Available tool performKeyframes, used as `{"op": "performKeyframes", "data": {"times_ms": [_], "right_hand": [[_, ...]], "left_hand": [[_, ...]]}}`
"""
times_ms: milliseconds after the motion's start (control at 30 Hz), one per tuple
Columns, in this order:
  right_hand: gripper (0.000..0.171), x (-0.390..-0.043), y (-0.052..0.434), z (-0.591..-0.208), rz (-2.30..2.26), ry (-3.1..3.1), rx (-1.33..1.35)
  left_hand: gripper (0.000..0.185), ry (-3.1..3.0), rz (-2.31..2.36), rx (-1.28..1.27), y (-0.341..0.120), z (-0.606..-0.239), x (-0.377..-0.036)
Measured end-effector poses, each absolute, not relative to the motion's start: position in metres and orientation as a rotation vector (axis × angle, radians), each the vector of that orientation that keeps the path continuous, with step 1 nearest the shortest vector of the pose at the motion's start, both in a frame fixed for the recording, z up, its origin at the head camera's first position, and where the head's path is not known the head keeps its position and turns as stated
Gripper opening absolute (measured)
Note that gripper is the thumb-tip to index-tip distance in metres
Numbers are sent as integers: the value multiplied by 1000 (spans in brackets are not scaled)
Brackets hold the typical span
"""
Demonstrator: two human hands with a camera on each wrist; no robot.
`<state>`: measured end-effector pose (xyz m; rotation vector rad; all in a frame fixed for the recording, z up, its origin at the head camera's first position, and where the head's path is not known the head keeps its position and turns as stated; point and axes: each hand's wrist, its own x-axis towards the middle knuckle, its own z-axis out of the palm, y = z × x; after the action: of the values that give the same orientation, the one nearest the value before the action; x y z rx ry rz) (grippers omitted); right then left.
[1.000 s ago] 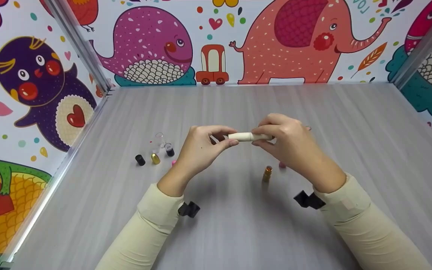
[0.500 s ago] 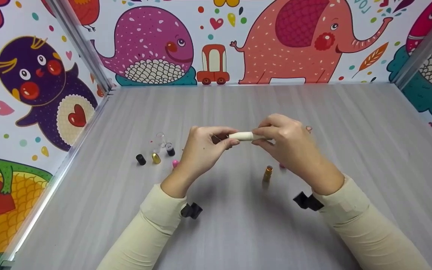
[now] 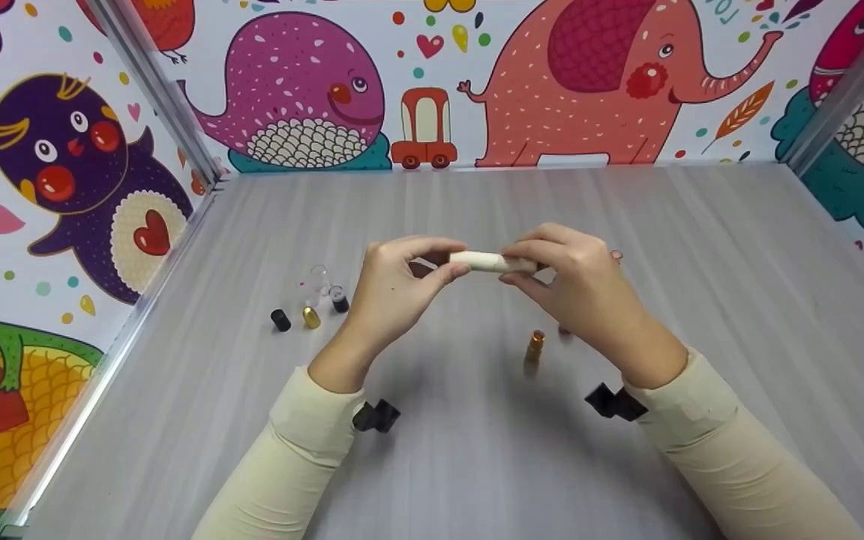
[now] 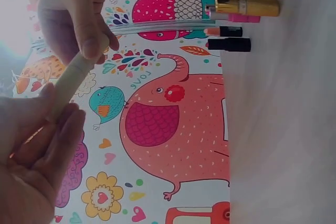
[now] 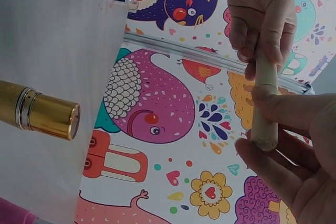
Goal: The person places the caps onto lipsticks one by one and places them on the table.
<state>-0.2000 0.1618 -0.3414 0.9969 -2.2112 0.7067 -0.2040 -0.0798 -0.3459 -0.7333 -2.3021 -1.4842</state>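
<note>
Got gold tube [image 3: 535, 348] standing nearest at 5 o'clock, black cap [image 3: 280, 320] out past 8. Holding cream tube [image 3: 481, 261] centre, above table [image 3: 447, 465] — pinched at 9 o'clock end by left hand [image 3: 396, 283], thumb-and-fingers at 3 by right hand [image 3: 578, 274], gaps tube-wide. Just nudged toward 12, gripped both ends throughout — apparently unparted, so probably mid-job.

Streaked gray table [image 3: 447, 465], cartoon-animal back wall [image 3: 462, 97]
</note>
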Motion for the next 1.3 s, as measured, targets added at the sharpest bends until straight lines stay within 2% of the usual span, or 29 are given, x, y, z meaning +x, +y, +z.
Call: {"op": "performKeyframes", "data": {"times_ms": [367,767,967,1300], "right_hand": [[31,-205,178,-330,741,-2334,849],[52,-211,199,-320,683,-2569,591],[72,-219,215,-316,680,-2759,475],[77,-233,230,-323,674,-2859,431]], "left_hand": [[23,-2223,-1602,-530,-101,-335,-213],[24,-2160,-1542,-334,-145,-330,-233],[23,-2283,-1289,-246,-154,-341,-247],[22,-2480,-1117,-109,-163,-364,-274]]}}
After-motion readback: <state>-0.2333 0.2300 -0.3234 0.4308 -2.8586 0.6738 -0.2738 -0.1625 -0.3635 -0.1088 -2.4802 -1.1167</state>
